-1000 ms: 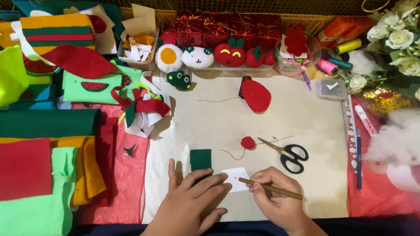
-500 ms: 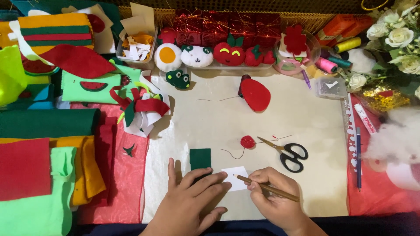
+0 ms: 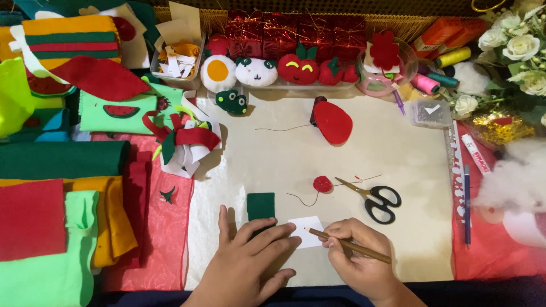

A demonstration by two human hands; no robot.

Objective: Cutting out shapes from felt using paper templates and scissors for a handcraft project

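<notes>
L hand point(image 3: 250, 264) flat, fingers spread, pinning small white paper square point(image 3: 307, 230) on cream work mat point(image 3: 392, 153), just below dark green felt rectangle point(image 3: 261, 205). R hand point(image 3: 355, 261) closed round thin brown wooden pencil point(image 3: 347, 245), tip on paper. Paper likely light, flimsy, slides easily; best held flat near edge.

White paper piece point(image 3: 307, 231) low centre; dark green felt square point(image 3: 261, 205) above it; brown pencil point(image 3: 348, 245); black-handled scissors point(image 3: 372, 198); red felt ball point(image 3: 322, 183); striped orange-green-red felt point(image 3: 68, 35) upper left.
</notes>
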